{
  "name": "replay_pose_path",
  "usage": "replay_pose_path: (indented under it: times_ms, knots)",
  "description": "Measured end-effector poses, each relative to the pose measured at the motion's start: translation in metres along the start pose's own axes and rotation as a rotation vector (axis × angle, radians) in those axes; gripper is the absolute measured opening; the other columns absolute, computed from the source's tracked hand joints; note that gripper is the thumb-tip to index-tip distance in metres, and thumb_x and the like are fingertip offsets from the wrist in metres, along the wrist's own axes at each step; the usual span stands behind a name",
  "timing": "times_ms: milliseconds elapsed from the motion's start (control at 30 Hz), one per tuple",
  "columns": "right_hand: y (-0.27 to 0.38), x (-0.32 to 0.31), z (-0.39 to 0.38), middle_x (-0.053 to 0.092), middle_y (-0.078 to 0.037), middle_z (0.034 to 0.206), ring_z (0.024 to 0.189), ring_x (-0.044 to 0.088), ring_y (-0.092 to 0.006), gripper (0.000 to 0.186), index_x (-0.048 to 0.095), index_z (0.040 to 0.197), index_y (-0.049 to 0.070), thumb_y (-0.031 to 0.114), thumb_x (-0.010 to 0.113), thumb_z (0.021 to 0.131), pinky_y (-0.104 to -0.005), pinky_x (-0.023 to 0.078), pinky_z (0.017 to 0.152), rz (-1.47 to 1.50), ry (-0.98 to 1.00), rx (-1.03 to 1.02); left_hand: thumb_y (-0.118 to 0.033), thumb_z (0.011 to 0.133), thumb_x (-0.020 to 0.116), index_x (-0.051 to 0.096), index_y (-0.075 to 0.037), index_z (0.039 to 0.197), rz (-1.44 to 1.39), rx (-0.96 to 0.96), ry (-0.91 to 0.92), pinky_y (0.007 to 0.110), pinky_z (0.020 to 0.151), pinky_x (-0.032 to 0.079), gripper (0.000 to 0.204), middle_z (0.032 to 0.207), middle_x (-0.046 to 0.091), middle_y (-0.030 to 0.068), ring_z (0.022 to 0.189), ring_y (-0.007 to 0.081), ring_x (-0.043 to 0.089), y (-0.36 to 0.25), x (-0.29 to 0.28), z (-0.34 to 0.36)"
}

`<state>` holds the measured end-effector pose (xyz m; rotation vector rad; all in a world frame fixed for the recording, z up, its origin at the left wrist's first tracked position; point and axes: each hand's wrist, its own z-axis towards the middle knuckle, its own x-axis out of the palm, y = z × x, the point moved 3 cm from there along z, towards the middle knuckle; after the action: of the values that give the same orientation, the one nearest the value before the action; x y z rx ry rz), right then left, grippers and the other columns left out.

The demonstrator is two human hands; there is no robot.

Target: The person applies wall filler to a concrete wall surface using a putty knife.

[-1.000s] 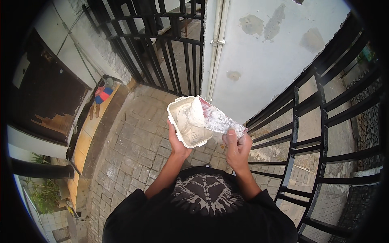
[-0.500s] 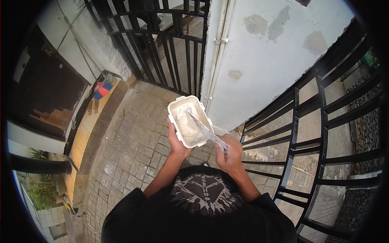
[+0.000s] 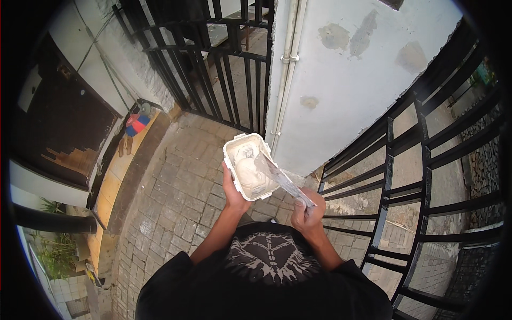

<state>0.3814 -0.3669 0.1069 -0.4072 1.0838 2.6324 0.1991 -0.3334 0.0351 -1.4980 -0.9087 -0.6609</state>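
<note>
My left hand (image 3: 234, 193) grips the left side of a white plastic tub (image 3: 231, 159), thumb along its outer wall. Pale cream putty (image 3: 249, 172) lies inside, heaped toward the middle and smeared over the walls. A putty-smeared scraper (image 3: 287, 184) is held in my right hand (image 3: 309, 208), fingers wrapped round its near end. Its blade end reaches over the tub's right rim and down to the putty. Ahead stands a light grey wall (image 3: 341, 106) with several rough filler patches (image 3: 334, 38).
Black bar gates stand ahead left (image 3: 234, 80) and along the right (image 3: 392, 160). White pipes (image 3: 288, 69) run down the wall's edge. A yellow tiled ledge (image 3: 110, 176) at the left bears brown sandals (image 3: 125, 145) and a red and blue ball (image 3: 137, 124). Grey paving (image 3: 160, 213) lies below.
My right hand has moved a little right and toward me, drawing the scraper from the tub's middle to its right side. The putty's surface has shifted. The tub sits slightly nearer to me.
</note>
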Motion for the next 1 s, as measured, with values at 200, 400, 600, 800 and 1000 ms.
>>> replay_pose_path:
  times_ms: [200,400,600,800,1000]
  knots:
    - [-0.002,0.011,0.005,0.064,-0.018,0.074,0.062,0.062,-0.0341,0.012,0.067,0.093,-0.003,0.001,0.066,0.082,-0.0388,0.049,0.057,0.021,0.110,0.084,-0.056,0.102,0.024,0.033,-0.010,0.147,-0.005,0.026,0.023,0.044,0.107,0.040,0.065,0.143,0.045,0.0121,0.128,0.0280,0.049,0.000,-0.009,0.000]
    - [0.011,0.012,0.004,0.067,-0.017,0.079,0.064,0.065,-0.0328,0.014,0.067,0.095,-0.005,-0.002,0.064,0.082,-0.0391,0.051,0.058,-0.054,0.152,0.097,-0.055,0.102,0.024,0.032,-0.009,0.147,0.008,0.013,0.009,0.044,0.108,0.039,0.065,0.144,0.044,0.0117,0.129,0.0279,0.047,0.001,-0.011,-0.007]
    - [0.010,0.015,0.001,0.068,-0.017,0.080,0.064,0.065,-0.0322,0.015,0.067,0.095,-0.005,-0.003,0.063,0.081,-0.0392,0.051,0.059,-0.019,0.048,0.058,-0.054,0.103,0.024,0.032,-0.009,0.147,0.018,-0.019,0.036,0.044,0.108,0.038,0.063,0.144,0.044,0.0115,0.130,0.0279,0.046,0.002,-0.011,-0.012]
    - [0.007,0.017,-0.011,0.068,-0.017,0.080,0.063,0.065,-0.0323,0.017,0.067,0.098,-0.005,0.000,0.064,0.082,-0.0393,0.051,0.058,-0.042,0.074,0.182,-0.053,0.103,0.024,0.032,-0.009,0.147,0.042,-0.070,0.033,0.044,0.108,0.039,0.063,0.144,0.043,0.0118,0.130,0.0279,0.047,0.006,-0.015,-0.017]
    - [0.008,0.022,-0.016,0.068,-0.019,0.082,0.066,0.066,-0.0331,0.018,0.067,0.101,-0.006,0.000,0.063,0.083,-0.0386,0.052,0.060,-0.042,0.013,0.166,-0.054,0.103,0.024,0.032,-0.008,0.147,0.107,-0.095,0.010,0.043,0.108,0.039,0.064,0.144,0.043,0.0121,0.130,0.0276,0.047,0.009,-0.017,-0.021]
